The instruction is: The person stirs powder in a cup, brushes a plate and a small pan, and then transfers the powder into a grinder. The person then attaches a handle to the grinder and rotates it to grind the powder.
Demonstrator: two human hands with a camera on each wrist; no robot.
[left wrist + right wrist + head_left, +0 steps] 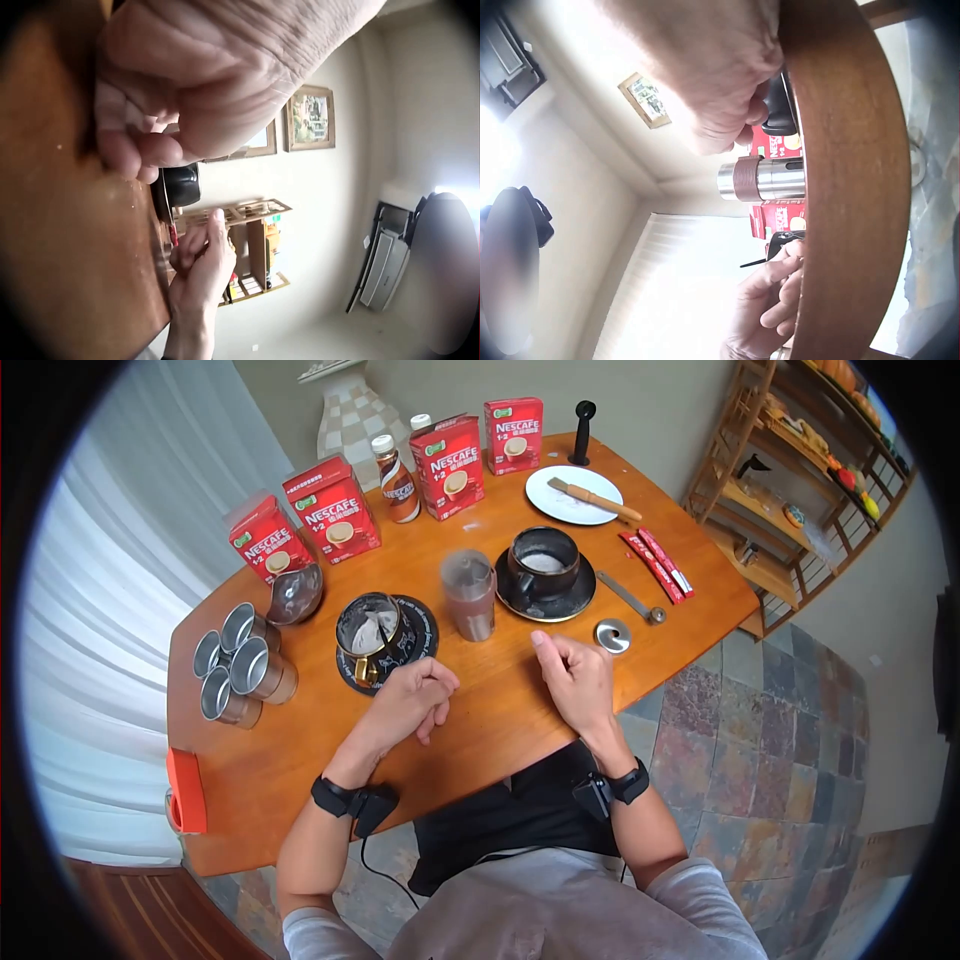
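My left hand (408, 702), fingers loosely bent and holding nothing, rests at the table edge side of a black cup (372, 628) with a gold handle, white powder and a spoon inside. The right hand (578, 682) is also empty, its fingers loosely curled and thumb extended, near a round metal lid (612, 636). Between and beyond the hands stands a metal grinder (468, 595) with a brown band, seen side-on as a steel cylinder (776, 180) in the right wrist view. Another black cup (545, 575) holding white powder sits on a black saucer to its right.
Red Nescafe boxes (335, 512) and a bottle (397, 485) line the far side. Several metal cups (262, 672) and a dark pitcher (296, 594) stand left. On the right are a white plate (560, 508) with a brush, red sachets (655, 568) and a metal crank (628, 598).
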